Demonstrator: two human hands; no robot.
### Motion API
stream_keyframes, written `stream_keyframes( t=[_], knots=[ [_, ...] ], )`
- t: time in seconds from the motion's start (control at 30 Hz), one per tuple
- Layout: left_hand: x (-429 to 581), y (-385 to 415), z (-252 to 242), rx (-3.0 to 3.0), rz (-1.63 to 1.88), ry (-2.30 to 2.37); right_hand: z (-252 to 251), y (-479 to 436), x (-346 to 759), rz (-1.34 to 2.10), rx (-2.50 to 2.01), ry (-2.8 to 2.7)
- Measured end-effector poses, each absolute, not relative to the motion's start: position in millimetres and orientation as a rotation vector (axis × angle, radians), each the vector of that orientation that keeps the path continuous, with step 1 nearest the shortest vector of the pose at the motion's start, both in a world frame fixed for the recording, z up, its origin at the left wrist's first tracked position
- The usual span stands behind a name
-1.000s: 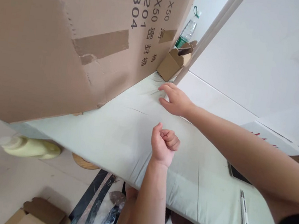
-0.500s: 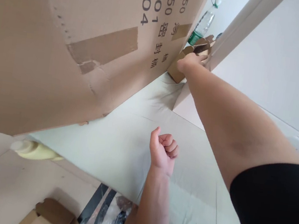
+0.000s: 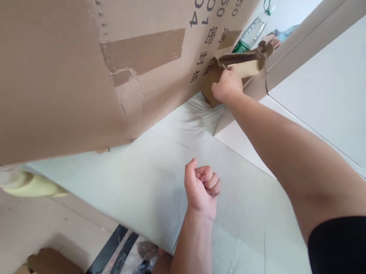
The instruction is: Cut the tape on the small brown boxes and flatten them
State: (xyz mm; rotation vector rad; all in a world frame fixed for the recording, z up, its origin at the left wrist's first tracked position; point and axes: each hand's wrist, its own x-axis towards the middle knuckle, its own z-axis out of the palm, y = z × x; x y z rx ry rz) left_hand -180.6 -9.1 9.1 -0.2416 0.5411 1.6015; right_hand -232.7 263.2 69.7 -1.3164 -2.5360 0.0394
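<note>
My right hand reaches far forward, its fingers closed on the near edge of a small open cardboard box. The box has raised flaps, and a paler tan surface shows at its opening. My fingertips are partly hidden behind the box edge. My left hand is held above the pale cloth-covered table, palm side up, fingers curled into a loose fist with the thumb sticking out. Nothing shows in it. Just behind the small box stands a clear plastic bottle with a green label and a green loop at its cap.
A large printed carton fills the left side. White panels or boxes stand at the right. Beyond the table's near edge are a pale yellow bottle at the left and an open cardboard box on the floor.
My right hand has closed on the small box, which now sits turned and tilted, with more of its opening showing. My left fist has hardly moved. The view has shifted slightly.
</note>
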Motion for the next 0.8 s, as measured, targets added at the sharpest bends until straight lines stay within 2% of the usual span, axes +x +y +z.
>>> stream_keyframes(
  t=[0.2, 0.4, 0.57, 0.8],
  knots=[
    [-190, -28, 14, -0.173, 1.752, 0.538, 72, 177, -186, -0.158, -1.112, -2.685],
    [-196, -37, 15, -0.225, 2.229, 0.633, 60, 116, -93, -0.494, -0.711, -2.572],
    [-194, -50, 26, -0.178, 2.687, 0.926, 51, 86, -5, -0.574, -0.553, -2.503],
    [-190, -56, 34, 0.165, 2.661, 1.090, 66, 41, 111, -0.650, -0.532, -2.424]
  ],
)
